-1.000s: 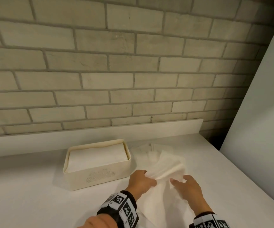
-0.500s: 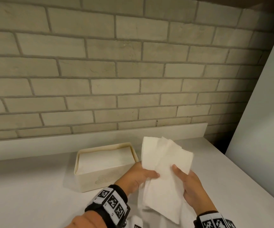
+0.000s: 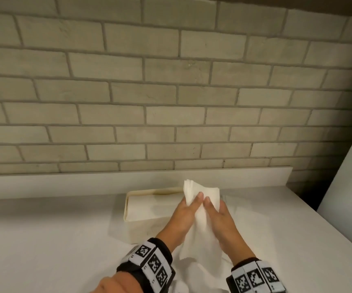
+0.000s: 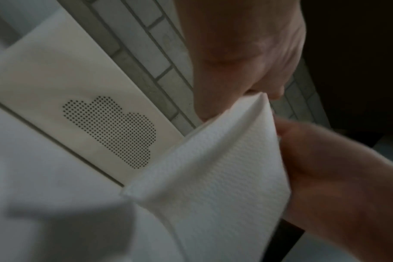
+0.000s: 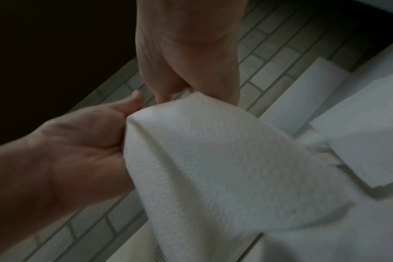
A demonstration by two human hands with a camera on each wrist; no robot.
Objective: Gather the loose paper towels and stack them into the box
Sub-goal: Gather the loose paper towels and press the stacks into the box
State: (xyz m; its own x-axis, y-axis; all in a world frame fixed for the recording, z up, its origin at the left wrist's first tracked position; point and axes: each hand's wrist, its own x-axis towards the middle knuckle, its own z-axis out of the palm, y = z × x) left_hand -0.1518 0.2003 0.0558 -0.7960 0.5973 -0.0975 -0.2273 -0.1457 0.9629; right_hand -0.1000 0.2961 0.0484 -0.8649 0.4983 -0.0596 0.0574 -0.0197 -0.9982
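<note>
left hand: pressed flat against the left face of the towels, fingers straight and pointing up toward the wall, thumb in front. Grip: flat-handed clamp on the paper, not curled round it.
right hand: same deal mirrored, straight fingers along the right face of the towels, index tip almost touching the left one.
towels: white, embossed, a few sheets bunched into a standing wad between both palms. Top edge pokes up past the fingertips, bottom trails down to the worktop between the wrists. Held just in front of the box's right end, partly covering it in the head view.
box: cream, open top, sitting on the worktop near the back ledge. Already packed with folded white paper up to about the rim. Dotted cloud pattern on the front wall, clear in the left wrist view.
loose sheets: more folded white paper lying flat on the worktop right of the hands, seen in the right wrist view; a faint patch of it in the head view too.
wristbands: black straps with black-and-white square markers, one on each wrist.
backdrop: grey-beige brick wall, pale panel at far right.
</note>
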